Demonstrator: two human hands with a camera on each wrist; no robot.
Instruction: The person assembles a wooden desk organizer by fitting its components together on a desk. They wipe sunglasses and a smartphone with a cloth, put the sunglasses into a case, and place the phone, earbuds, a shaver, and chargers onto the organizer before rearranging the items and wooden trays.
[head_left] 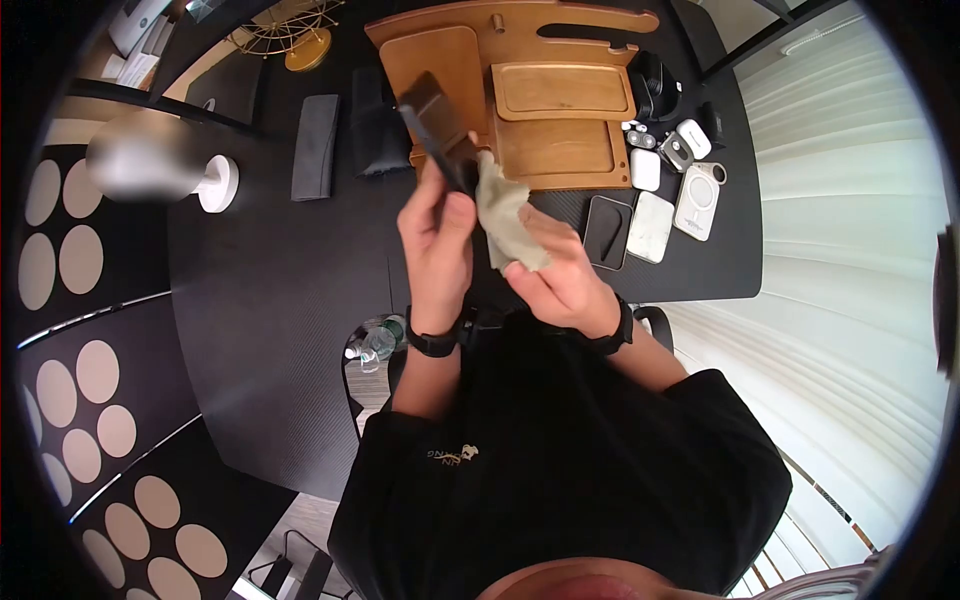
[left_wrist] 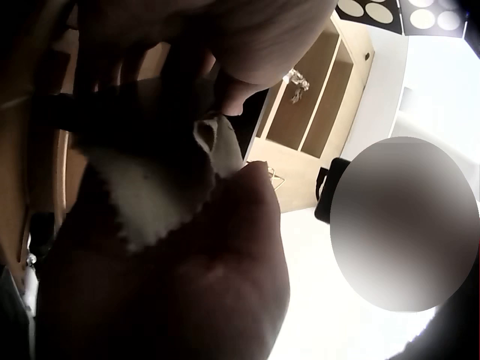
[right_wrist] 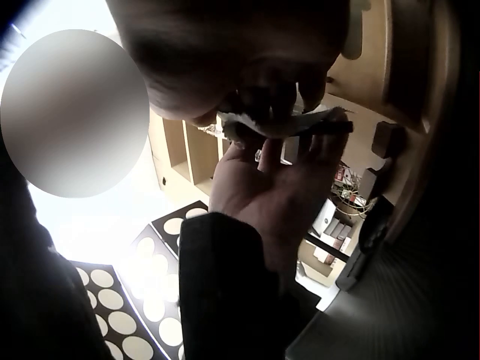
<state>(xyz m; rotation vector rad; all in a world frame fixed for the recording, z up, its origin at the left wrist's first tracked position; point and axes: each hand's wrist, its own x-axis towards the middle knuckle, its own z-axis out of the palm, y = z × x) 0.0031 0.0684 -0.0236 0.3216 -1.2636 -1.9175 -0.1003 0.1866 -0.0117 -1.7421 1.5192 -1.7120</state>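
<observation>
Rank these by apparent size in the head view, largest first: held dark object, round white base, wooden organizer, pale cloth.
1. Wooden organizer
2. Pale cloth and held dark object: too alike to rank, both partly covered
3. Round white base

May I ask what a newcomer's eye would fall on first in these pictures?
Most likely the pale cloth in the right hand, bright against the dark flat object that the left hand holds, near the middle of the head view. Next may come the wooden stand on the far side of the black desk, with small white gadgets to its right. The pale circles on dark panels at the left edge also stand out.
</observation>
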